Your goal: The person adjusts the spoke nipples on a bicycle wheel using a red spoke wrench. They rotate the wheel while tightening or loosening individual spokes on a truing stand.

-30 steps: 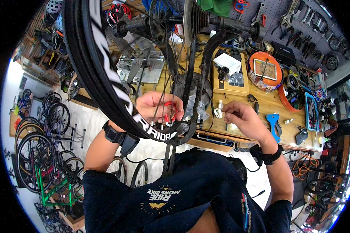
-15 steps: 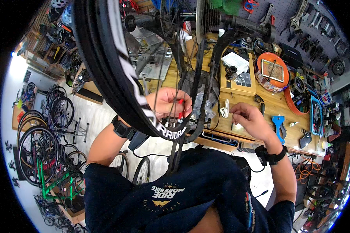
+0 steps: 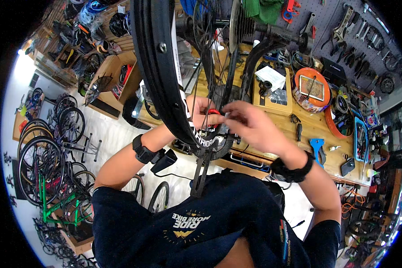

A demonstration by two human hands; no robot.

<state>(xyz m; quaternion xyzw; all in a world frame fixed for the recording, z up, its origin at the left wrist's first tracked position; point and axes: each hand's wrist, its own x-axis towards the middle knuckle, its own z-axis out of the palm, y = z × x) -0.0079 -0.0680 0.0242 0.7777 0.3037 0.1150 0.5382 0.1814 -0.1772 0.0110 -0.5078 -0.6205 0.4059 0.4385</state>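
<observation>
Red tool (image 3: 213,111) gripped by left fingers (image 3: 216,119); right fingers (image 3: 235,110) blurred, hold unclear; wooden workbench (image 3: 279,122), pegboard (image 3: 325,20) beyond.

Right hand's grip (image 3: 251,124) motion-blurred; fingertips smeared, can't tell whether they hold anything or touch the wheel rim (image 3: 154,58). Left hand's grip (image 3: 199,108) part hidden behind the wheel rim. Red tool (image 3: 213,111) mostly covered by fingers, full shape unclear. Wheel rim runs out of the top edge; same for green cloth (image 3: 261,11) and cassette (image 3: 244,27). Tabletop (image 3: 277,119) partly blocked by right hand and black wheel stand (image 3: 253,60). Dark shirt (image 3: 165,223) cut by bottom edge. Bits in blue tray (image 3: 367,143) too small to name. Bikes (image 3: 43,196) overlap at left, can't count.
</observation>
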